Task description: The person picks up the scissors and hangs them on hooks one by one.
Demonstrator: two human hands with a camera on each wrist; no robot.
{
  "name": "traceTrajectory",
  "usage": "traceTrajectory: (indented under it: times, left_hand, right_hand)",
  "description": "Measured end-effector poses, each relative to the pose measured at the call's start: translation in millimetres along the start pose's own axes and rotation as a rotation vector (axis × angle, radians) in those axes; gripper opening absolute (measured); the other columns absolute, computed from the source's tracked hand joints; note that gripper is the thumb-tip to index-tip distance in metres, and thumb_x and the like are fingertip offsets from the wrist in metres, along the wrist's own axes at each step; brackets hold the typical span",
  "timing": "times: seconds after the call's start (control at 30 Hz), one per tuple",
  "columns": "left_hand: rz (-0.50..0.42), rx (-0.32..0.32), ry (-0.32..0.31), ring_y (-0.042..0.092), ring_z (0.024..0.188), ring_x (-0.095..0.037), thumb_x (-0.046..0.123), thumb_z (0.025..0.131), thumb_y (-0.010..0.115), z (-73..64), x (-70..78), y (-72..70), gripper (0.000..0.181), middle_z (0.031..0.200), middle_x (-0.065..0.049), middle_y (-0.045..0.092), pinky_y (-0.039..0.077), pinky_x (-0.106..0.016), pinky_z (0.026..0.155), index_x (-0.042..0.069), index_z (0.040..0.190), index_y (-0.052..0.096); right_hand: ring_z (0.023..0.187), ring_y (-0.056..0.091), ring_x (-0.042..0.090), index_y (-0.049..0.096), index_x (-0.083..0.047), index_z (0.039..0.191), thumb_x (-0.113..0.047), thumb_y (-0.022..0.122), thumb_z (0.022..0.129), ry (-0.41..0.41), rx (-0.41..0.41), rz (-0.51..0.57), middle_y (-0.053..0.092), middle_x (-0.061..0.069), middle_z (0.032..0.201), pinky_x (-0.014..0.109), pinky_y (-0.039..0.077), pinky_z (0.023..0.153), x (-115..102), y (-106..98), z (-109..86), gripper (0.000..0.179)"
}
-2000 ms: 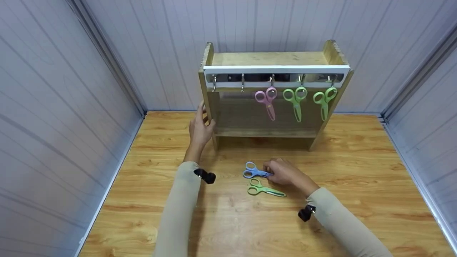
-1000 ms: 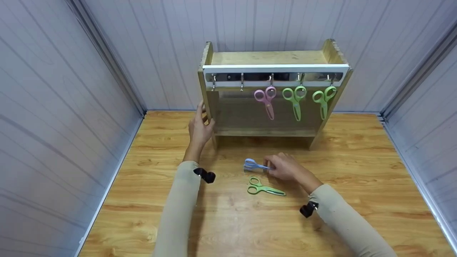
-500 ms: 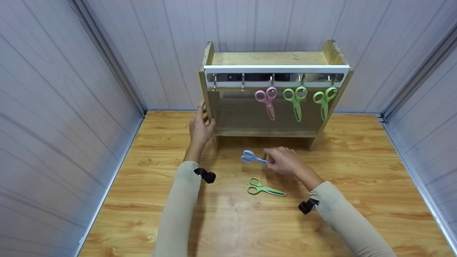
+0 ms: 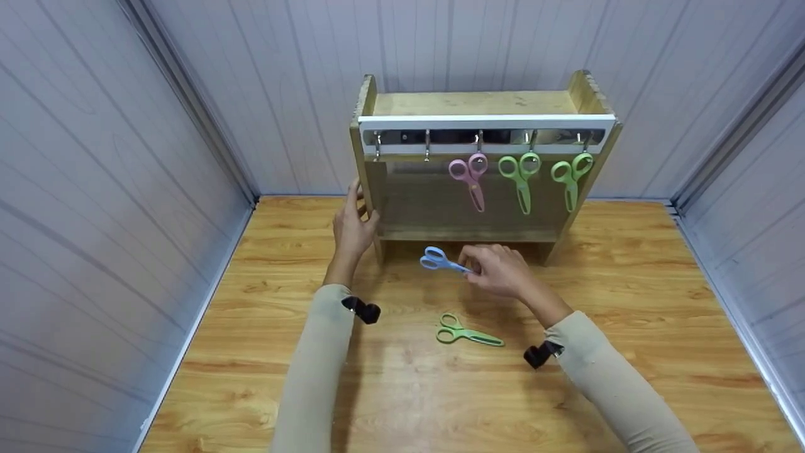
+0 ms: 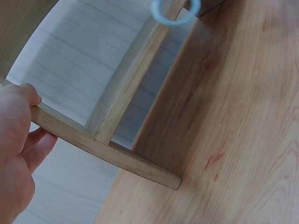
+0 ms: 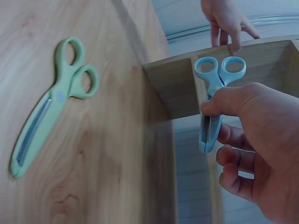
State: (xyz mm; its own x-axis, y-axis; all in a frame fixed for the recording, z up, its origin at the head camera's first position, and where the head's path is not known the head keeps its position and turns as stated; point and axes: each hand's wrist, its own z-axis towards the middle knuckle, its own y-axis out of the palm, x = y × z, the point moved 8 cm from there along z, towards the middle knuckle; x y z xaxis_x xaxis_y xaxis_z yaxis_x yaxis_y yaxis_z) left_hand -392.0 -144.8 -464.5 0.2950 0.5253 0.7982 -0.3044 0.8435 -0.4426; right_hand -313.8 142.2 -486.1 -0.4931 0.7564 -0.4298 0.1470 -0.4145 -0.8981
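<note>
Between thumb and fingers, my right hand (image 4: 498, 270) pinches the blue scissors (image 4: 436, 258) by the blades, handle loops pointing left, in front of the shelf's lower board. The right wrist view shows the thumb across the blades of the blue scissors (image 6: 214, 93). My left hand (image 4: 355, 226) grips the left side panel of the wooden shelf (image 4: 468, 234); in the left wrist view the thumb and fingers lie on either side of the panel (image 5: 70, 130). Green scissors (image 4: 468, 333) lie on the wood-grain surface, nearer than the right hand.
Along the shelf's top front runs a white hook rail (image 4: 487, 119). Pink scissors (image 4: 471, 179), green scissors (image 4: 520, 179) and another green pair (image 4: 571, 179) hang from it. Two left hooks (image 4: 427, 146) are bare. Panelled walls (image 4: 302, 94) enclose the back and sides.
My right hand has lifted the blue scissors off the surface and carried them toward the shelf, turning them on the way. The left hand has stayed on the side panel.
</note>
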Motion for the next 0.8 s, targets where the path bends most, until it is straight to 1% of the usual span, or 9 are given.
traceTrajectory:
  times: [0.17,0.3,0.57,0.73,0.8]
  left_hand:
    - [-0.013,-0.012,-0.012,0.074,0.134,-0.052,-0.003,0.101,0.07,-0.6,-0.5,1.0,0.073,0.148,-0.029,0.07,0.066,-0.058,0.112,0.007,0.169,0.045]
    - [-0.017,-0.023,-0.011,0.073,0.135,-0.052,-0.003,0.102,0.07,-0.9,0.1,2.1,0.073,0.15,-0.03,0.069,0.065,-0.057,0.113,0.006,0.17,0.044]
    - [-0.018,-0.02,-0.023,0.072,0.137,-0.051,-0.003,0.102,0.07,-0.5,-0.9,1.8,0.072,0.15,-0.029,0.069,0.065,-0.056,0.114,0.007,0.169,0.045]
    - [-0.019,-0.014,-0.021,0.072,0.136,-0.052,-0.002,0.101,0.07,-0.2,-0.7,1.6,0.072,0.15,-0.028,0.07,0.065,-0.057,0.113,0.01,0.168,0.046]
    - [-0.022,-0.011,-0.021,0.073,0.135,-0.052,-0.002,0.1,0.07,-0.2,-0.7,1.3,0.072,0.149,-0.028,0.071,0.065,-0.057,0.113,0.01,0.168,0.047]
  right_hand:
    - [0.074,0.065,0.017,0.077,-0.016,0.112,-0.016,0.077,0.097,-0.022,0.048,-0.018,0.078,0.001,0.087,0.03,0.045,0.059,-7.0,-12.2,2.1,0.016]
    - [0.073,0.064,0.016,0.077,-0.016,0.111,-0.017,0.077,0.096,-0.037,0.074,-0.006,0.078,0.001,0.087,0.031,0.045,0.06,-11.9,-19.5,3.6,0.015]
    - [0.073,0.059,0.016,0.078,-0.015,0.11,-0.018,0.078,0.098,-0.046,0.108,0.014,0.071,0.002,0.084,0.03,0.041,0.063,-19.8,-33.0,9.1,0.013]
    - [0.075,0.059,0.017,0.078,-0.014,0.112,-0.018,0.078,0.1,-0.048,0.119,0.037,0.071,0.004,0.086,0.03,0.04,0.064,-25.3,-38.6,14.7,0.012]
    - [0.077,0.062,0.018,0.078,-0.014,0.113,-0.018,0.078,0.1,-0.053,0.126,0.048,0.073,0.004,0.089,0.03,0.042,0.065,-27.9,-40.3,16.8,0.013]
